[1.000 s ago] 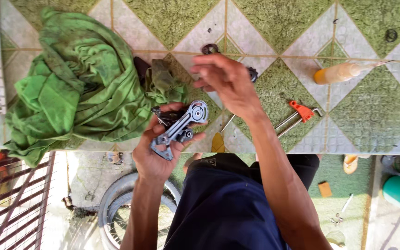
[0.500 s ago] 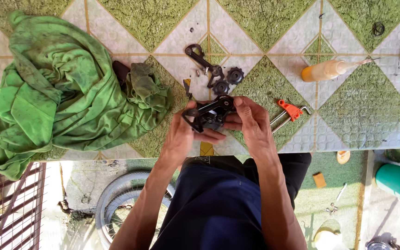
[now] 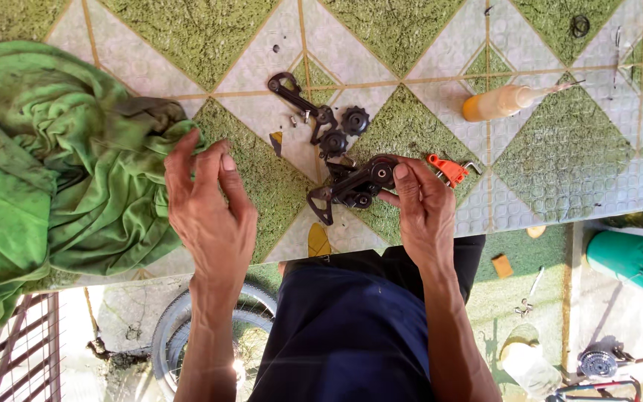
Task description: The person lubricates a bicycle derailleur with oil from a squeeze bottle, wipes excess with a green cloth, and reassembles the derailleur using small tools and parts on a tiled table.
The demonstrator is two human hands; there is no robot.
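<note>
The black derailleur body [image 3: 355,186] sits over the near middle of the tiled tabletop [image 3: 560,164], pinched in the right hand [image 3: 422,212], thumb on its upper pivot. Already stripped from it, judging by how they lie: a black cage plate [image 3: 292,93] and two toothed pulley wheels [image 3: 344,130] rest just beyond, with small bolts beside them. The body itself looks not yet taken further apart. The left hand [image 3: 210,212] is empty, fingers spread wide, touching the edge of the crumpled green cloth [image 3: 61,179] at left. An amber oil bottle [image 3: 504,100] lies far right
</note>
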